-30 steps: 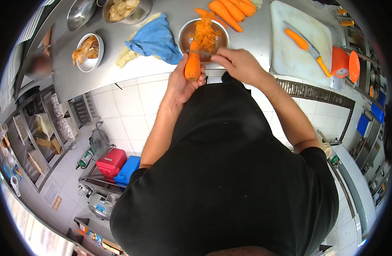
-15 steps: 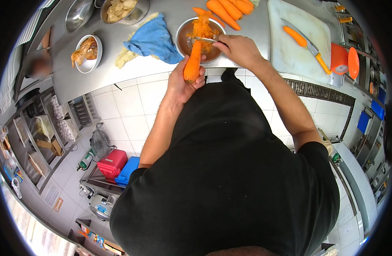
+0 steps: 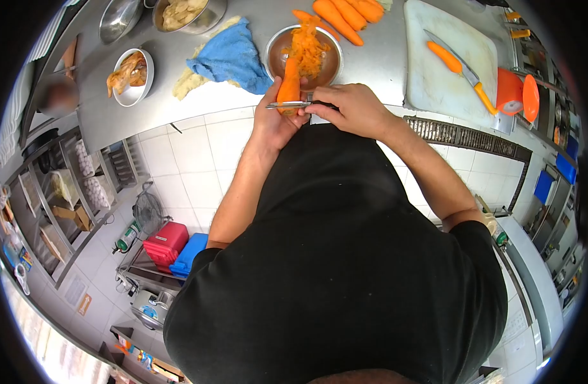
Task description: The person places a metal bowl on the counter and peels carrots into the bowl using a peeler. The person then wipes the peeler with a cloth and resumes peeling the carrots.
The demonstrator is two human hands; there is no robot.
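Note:
A carrot is held in my left hand, its narrow end pointing away from me over the near rim of a metal bowl. My right hand is closed round the handle of a peeler. The peeler's blade lies across the thick near end of the carrot, close to my left fingers. Orange carrot peelings are heaped inside the bowl. Several more carrots rest on the metal counter just beyond it.
Left of the bowl lies a blue cloth; farther left stands a white bowl with cooked meat. On the right, a white cutting board carries a yellow-handled knife and a carrot piece. An orange container is beside it.
My right hand has drawn the peeler toward me, from the carrot's far tip down to its thick near end. My left hand keeps hold of the carrot in nearly the same place.

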